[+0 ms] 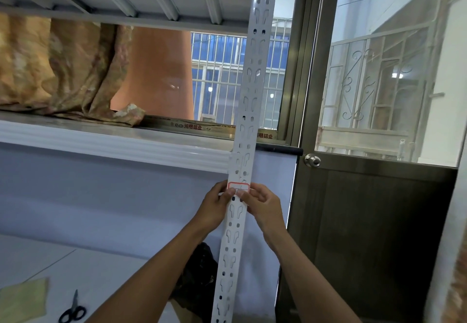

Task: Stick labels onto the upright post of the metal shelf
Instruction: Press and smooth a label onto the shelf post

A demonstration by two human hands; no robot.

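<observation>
The white perforated upright post (249, 90) of the metal shelf runs from top to bottom through the middle of the view. A white label with a red border (238, 186) lies across the post just below the shelf board. My left hand (214, 206) presses on the label's lower left edge with its thumb. My right hand (262, 205) pinches the label's lower right part against the post. Both forearms reach up from the bottom of the view.
A white shelf board (113, 143) carries folded orange-brown cloth (63, 69). Black scissors (72, 310) and a yellowish sheet (24, 302) lie on the lower surface at bottom left. A dark door with a round knob (312, 160) stands to the right of the post.
</observation>
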